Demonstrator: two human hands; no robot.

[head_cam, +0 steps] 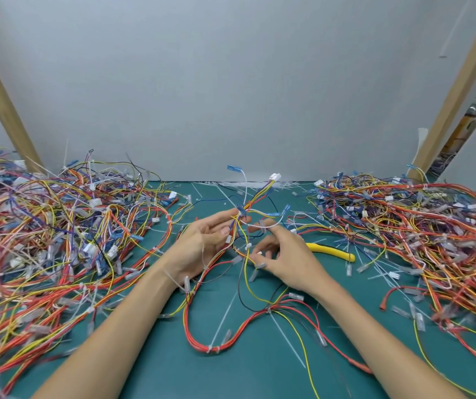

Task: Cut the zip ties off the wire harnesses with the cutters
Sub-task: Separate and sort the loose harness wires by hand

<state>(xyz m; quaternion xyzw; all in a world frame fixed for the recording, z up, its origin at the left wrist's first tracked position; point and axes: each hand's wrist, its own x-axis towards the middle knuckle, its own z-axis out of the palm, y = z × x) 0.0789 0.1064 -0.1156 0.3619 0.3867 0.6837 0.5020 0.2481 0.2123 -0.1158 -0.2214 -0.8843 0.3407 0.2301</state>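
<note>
Harness [257, 198] raised just above the bench [245, 378], pinched by left hand [202, 240] and right hand [285, 254], cutters [331, 251] lying free just beside the right hand; cut tails [259, 184] near the wall, but zip ties [213, 348] still on this harness and big piles [58, 226] around, so probably much left.

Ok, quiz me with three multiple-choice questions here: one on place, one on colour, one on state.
1. Where do the cutters lie? A) on the mat, right of the right hand B) in a toolbox C) on the floor
2. Their handles are: A) red B) yellow C) black
3. The left hand is: A) flat on the mat B) holding the harness C) gripping the cutters
Answers: 1A, they lie on the mat beside that hand; 2B, the handles show yellow; 3B, its fingers curl round the wires.
</note>
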